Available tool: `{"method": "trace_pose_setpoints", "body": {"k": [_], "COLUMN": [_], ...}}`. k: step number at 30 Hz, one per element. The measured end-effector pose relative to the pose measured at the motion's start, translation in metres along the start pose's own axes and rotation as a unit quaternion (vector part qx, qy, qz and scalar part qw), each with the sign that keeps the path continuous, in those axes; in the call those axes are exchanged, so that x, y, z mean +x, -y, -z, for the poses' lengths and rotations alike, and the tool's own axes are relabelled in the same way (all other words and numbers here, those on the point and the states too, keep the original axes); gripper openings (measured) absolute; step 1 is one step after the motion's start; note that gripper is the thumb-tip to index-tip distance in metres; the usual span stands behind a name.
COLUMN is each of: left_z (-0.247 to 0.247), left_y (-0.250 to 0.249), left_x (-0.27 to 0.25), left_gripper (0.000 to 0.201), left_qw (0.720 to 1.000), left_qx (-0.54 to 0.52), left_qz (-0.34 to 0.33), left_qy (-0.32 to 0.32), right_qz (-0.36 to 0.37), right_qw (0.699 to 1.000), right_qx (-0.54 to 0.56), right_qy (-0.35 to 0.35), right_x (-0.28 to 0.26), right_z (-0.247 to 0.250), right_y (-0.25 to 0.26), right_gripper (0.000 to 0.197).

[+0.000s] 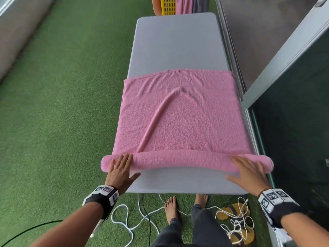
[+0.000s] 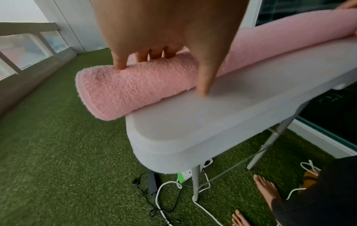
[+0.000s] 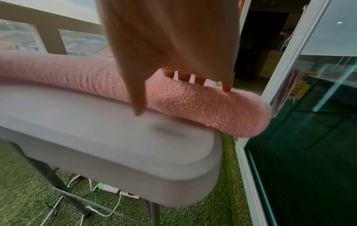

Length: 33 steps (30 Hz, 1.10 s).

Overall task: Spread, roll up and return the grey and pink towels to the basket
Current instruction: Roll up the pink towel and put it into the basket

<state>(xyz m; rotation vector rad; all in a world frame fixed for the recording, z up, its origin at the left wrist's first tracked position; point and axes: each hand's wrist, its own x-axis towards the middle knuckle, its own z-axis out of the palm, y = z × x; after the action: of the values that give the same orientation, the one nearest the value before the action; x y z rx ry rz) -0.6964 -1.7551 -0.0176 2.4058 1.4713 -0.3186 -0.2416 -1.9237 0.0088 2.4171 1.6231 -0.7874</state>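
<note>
pink towel (image 1: 178, 120) spread on grey table (image 1: 178, 50), near edge rolled into a tube | my left hand (image 1: 121, 170) flat on roll's left end, fingers straight | my right hand (image 1: 249, 172) flat on right end, fingers straight | yellow basket (image 1: 168, 6) at far end

The towel (image 1: 178, 118) lies on the table (image 1: 176, 41), rolled at its near end; the basket (image 1: 168, 5) stands beyond the table's far end.
</note>
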Motion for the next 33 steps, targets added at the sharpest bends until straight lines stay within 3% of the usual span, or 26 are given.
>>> {"method": "trace_pose_setpoints", "body": {"k": [2, 6, 8, 14, 19, 21, 22, 24, 25, 27, 30, 33], "left_z": [0.002, 0.014, 0.021, 0.03, 0.033, 0.036, 0.036, 0.029, 0.024, 0.014, 0.004, 0.018], "left_y": [0.001, -0.001, -0.002, 0.006, 0.0, 0.0, 0.001, 0.004, 0.004, 0.004, 0.008, 0.012], "left_x": [0.004, 0.021, 0.026, 0.025, 0.021, 0.022, 0.021, 0.02, 0.019, 0.013, 0.012, 0.032], "left_gripper": [0.085, 0.049, 0.041, 0.043, 0.032, 0.039, 0.05, 0.072, 0.072, 0.062, 0.083, 0.063], "left_qw": [0.999, 0.998, 0.998, 0.996, 0.991, 0.989, 0.991, 0.999, 0.999, 1.0, 0.999, 0.998], "left_qx": [0.034, 0.052, 0.057, 0.081, 0.108, 0.108, 0.1, 0.046, 0.02, 0.004, 0.033, 0.048], "left_qz": [0.002, 0.004, 0.017, 0.022, -0.037, -0.029, -0.019, -0.007, -0.003, 0.005, -0.017, -0.017], "left_qy": [0.002, -0.028, -0.017, 0.013, 0.067, 0.097, 0.084, -0.004, -0.035, -0.022, 0.001, -0.027], "right_qz": [-0.007, -0.014, -0.014, -0.008, -0.042, -0.047, -0.042, -0.02, -0.006, 0.016, 0.01, -0.004], "right_qw": [0.999, 0.995, 0.996, 0.996, 0.989, 0.993, 0.997, 0.998, 0.994, 0.996, 0.998, 0.995], "right_qx": [-0.05, -0.089, -0.087, -0.031, -0.01, -0.01, -0.007, 0.03, 0.055, 0.041, -0.044, -0.078], "right_qy": [-0.013, -0.035, -0.018, 0.087, 0.138, 0.107, 0.063, -0.058, -0.096, -0.075, -0.033, -0.061], "right_x": [0.003, 0.017, 0.017, -0.007, 0.001, 0.007, 0.009, 0.008, 0.006, -0.001, -0.004, 0.014], "right_z": [-0.001, 0.01, 0.016, 0.012, 0.025, 0.028, 0.025, 0.017, 0.011, -0.002, -0.016, -0.002], "right_y": [0.0, 0.007, 0.009, 0.017, 0.001, -0.005, -0.009, -0.008, -0.007, -0.004, -0.004, -0.001], "right_gripper": [0.067, 0.053, 0.05, 0.041, 0.023, 0.017, 0.025, 0.038, 0.041, 0.053, 0.083, 0.065]}}
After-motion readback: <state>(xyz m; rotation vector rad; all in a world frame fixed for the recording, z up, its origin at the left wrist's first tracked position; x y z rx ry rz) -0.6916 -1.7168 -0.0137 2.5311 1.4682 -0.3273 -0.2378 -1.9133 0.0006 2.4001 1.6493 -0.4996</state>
